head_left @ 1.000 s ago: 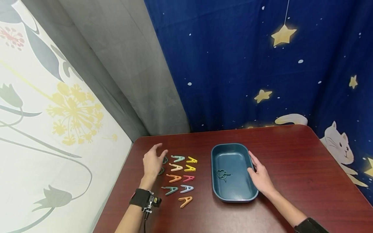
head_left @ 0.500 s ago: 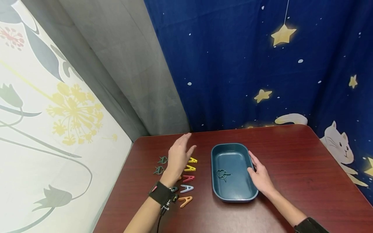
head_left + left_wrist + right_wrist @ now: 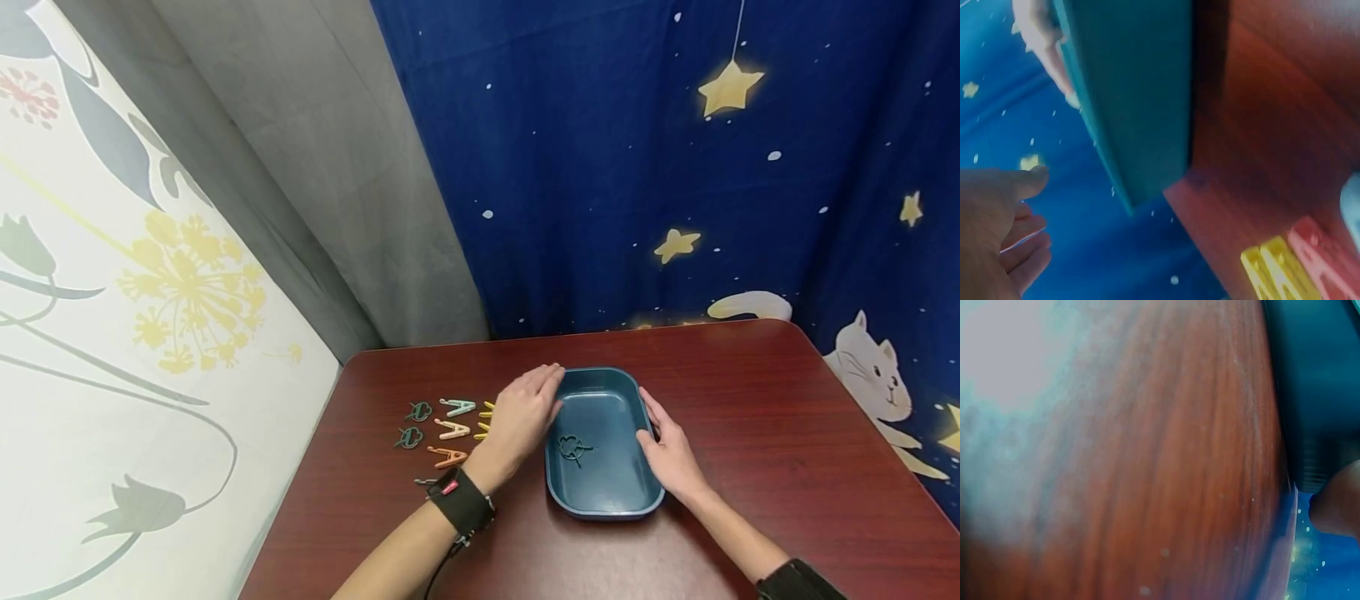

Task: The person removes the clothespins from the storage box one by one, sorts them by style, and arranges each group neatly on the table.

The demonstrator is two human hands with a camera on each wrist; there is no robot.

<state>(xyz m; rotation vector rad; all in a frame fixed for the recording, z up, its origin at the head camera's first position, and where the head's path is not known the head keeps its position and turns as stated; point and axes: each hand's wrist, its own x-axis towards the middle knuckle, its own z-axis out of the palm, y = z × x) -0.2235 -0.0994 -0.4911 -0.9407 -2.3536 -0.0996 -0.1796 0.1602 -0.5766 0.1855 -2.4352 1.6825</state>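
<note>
A blue-green rectangular tray [image 3: 611,492] stands on the table, with a dark green openwork clip [image 3: 572,447] of rounded outline lying inside it. My right hand [image 3: 671,454] holds the tray's right side, thumb over the rim and fingers along the outer wall. Over the tray's upper left rim is my left hand [image 3: 525,408], fingers extended and holding nothing; the left wrist view shows its thumb and fingers apart. Left of it lie a mint clothespin [image 3: 457,407], a cream clothespin [image 3: 452,430] and an orange clothespin [image 3: 447,457]. Yellow clothespins [image 3: 1279,269] and a red clothespin [image 3: 1322,253] show in the left wrist view.
Two dark green openwork clips [image 3: 410,437] lie at the left of the reddish-brown table [image 3: 750,400]. My left forearm hides several clothespins. A blue star-patterned curtain [image 3: 637,167] and a grey curtain [image 3: 322,167] hang behind the table's back edge.
My left hand has moved right, from beside the green clips at the left, across the clothespins, to the tray's left rim. My right hand and the tray have stayed in place.
</note>
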